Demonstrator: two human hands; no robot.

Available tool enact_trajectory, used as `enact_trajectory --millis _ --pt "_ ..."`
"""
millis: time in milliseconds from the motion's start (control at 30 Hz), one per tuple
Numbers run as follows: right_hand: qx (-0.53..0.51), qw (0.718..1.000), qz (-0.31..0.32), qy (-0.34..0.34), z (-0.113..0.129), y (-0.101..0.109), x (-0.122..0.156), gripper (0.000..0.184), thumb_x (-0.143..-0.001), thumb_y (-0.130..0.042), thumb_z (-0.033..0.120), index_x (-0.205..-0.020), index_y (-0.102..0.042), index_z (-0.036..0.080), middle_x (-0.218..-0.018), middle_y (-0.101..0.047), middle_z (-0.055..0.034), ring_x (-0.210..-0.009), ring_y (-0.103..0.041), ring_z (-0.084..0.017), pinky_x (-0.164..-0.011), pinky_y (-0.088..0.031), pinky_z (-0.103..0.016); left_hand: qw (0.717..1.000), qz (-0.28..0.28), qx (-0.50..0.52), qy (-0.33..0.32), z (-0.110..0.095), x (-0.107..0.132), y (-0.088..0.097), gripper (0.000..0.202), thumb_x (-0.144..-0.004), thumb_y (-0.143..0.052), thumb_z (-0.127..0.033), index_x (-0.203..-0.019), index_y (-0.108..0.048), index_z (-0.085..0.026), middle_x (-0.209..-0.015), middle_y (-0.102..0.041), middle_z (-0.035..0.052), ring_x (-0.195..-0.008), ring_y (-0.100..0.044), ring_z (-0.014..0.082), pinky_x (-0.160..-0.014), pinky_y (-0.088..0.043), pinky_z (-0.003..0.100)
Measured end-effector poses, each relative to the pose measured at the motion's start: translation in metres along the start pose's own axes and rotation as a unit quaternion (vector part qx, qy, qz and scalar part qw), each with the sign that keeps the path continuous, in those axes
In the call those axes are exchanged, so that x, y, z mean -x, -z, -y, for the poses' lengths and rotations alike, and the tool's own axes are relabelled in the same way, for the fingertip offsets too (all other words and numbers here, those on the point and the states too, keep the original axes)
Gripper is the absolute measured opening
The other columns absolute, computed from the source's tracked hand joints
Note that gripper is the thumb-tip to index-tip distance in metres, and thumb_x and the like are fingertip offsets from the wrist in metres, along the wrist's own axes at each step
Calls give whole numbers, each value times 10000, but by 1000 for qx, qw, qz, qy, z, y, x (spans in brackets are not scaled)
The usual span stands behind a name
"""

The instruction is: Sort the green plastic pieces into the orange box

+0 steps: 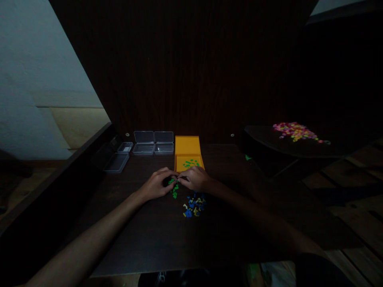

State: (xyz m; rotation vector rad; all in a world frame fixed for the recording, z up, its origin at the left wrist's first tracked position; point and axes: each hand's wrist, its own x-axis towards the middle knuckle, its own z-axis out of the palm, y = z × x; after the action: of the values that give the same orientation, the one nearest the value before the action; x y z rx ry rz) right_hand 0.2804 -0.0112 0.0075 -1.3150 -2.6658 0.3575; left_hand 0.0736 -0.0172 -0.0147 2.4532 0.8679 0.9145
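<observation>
My left hand (159,183) and my right hand (194,178) meet in front of a yellow box (187,145) whose lid stands raised. The fingertips of both are pinched together, almost touching; whatever is between them is too small and dark to make out. Just below the fingertips is a small pile of green pieces (174,194), like tiny building bricks. More green pieces (191,162) lie inside the box, partly hidden by my right hand. A mixed heap of blue, yellow and cream pieces (195,206) is nearer to me, under my right wrist.
Two clear plastic cases (144,149) with raised lids stand left of the yellow box. Another clear case (117,162) is farther left, by the side board (60,187). Pink and yellow bits (296,131) are heaped on a dark shelf at right. A tall dark panel (191,71) rises behind.
</observation>
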Motion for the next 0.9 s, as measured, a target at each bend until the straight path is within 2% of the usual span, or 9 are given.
enact_trajectory --millis 267,400,600,900 --pt "-11 1000 20 2 -1 2 -1 253 -911 -575 323 -1109 -725 270 -982 -759 -38 -898 -677 -193 -754 -451 -277 1000 -4 7 -7 1 1 -1 211 -853 -574 -169 -1040 -669 -182 -926 -709 48 -876 -648 168 -821 -532 302" --pt "-17 1000 9 -19 1 2 0 245 -903 -574 294 -1090 -729 261 -916 -759 -31 -855 -669 -184 -736 -441 -272 1000 -6 8 -14 2 1 -1 262 -849 -579 -151 -1097 -657 -189 -905 -710 36 -876 -645 163 -828 -524 297" --pt "-40 998 5 -44 4 5 1 228 -912 -582 329 -1060 -739 256 -831 -744 -25 -785 -652 -171 -691 -418 -262 1000 -9 8 -13 3 2 -2 277 -848 -581 -151 -1111 -660 -185 -897 -718 38 -874 -643 167 -823 -522 300" --pt "-63 998 19 -24 -2 0 -2 194 -893 -629 328 -1016 -753 242 -838 -735 -31 -767 -630 -158 -632 -366 -244 1000 -4 -2 -19 4 3 -2 275 -835 -590 -142 -1093 -671 -192 -921 -711 44 -879 -642 169 -816 -517 292"
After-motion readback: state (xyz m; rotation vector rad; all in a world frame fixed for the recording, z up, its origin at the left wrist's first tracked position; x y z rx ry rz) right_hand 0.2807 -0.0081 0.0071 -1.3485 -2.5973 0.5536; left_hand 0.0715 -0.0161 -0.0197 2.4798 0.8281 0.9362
